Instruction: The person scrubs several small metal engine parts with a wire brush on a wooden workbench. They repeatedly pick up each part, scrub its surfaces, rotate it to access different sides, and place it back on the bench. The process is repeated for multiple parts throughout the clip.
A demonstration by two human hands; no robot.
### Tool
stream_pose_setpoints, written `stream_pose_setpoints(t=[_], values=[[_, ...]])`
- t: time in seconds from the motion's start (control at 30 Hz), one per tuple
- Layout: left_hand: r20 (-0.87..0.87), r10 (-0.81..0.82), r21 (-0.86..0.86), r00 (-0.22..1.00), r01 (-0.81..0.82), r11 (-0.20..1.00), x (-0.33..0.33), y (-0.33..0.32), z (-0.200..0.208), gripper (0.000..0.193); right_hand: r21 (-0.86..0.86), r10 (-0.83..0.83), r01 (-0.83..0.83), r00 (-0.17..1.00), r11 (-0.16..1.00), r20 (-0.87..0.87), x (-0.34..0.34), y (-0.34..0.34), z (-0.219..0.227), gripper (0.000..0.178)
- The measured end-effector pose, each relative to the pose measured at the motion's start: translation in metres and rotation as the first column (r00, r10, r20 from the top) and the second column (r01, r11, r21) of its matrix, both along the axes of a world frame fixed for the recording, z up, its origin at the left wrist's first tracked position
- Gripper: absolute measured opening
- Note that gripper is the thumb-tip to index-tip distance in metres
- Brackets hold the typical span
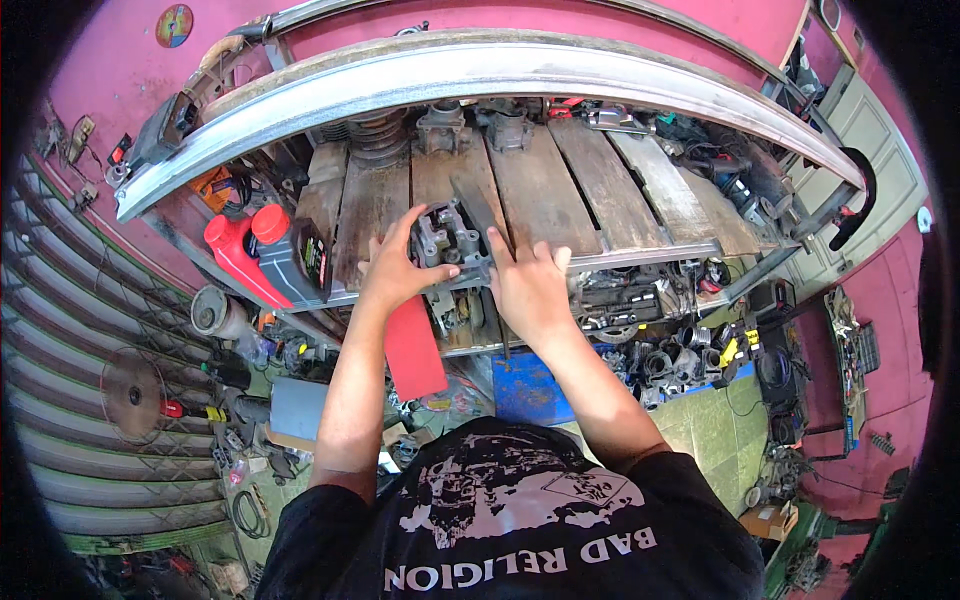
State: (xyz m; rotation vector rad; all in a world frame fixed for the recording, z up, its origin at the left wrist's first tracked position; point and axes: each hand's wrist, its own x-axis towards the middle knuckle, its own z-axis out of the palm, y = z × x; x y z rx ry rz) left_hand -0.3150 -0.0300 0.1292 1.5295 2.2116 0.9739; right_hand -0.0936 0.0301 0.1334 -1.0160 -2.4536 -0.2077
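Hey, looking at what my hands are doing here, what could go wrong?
The metal part between your left hand and right hand sits by the front edge of the wooden shelf; it could slip off if your hold is loose.

There are gaps between the shelf boards, so any small loose piece might drop through.

The red bottle and dark bottle stand near that edge, left of your left hand, and might get knocked over.

Around the metal part point(440, 235), we have bare counter point(555, 205) to pass over toward 2 o'clock. A red bottle point(238, 258) and a grey bottle point(287, 255) block 9 o'clock, a finned cylinder point(380, 140) 11; a pale beam point(500, 70) crosses at 12, and tools point(738, 190) crowd 3.
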Motion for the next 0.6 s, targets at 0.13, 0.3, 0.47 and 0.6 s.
stream_pose_setpoints(t=[0.13,0.3,0.47,0.6], values=[[-0.009,0.001,0.003,1.000,-0.001,1.000,0.000,-0.003,0.002,0.114,-0.037,0.030,-0.030,1.000,0.999,0.004,0.005,-0.001,0.007,0.055],[0.101,-0.052,0.078,0.994,0.044,0.996,-0.003,-0.004,-0.002,0.115,0.011,-0.024,0.022,0.982,1.000,0.185,0.030,-0.044,0.030,0.054],[0.010,-0.064,0.103,0.998,0.063,0.993,-0.003,-0.002,-0.005,0.114,-0.018,-0.020,0.021,0.998,1.000,0.052,-0.002,-0.003,-0.001,0.057],[0.010,-0.054,0.072,0.998,0.054,0.996,0.001,-0.001,-0.001,0.113,-0.068,0.061,-0.061,0.998,0.996,0.000,0.001,0.015,0.001,0.058]])
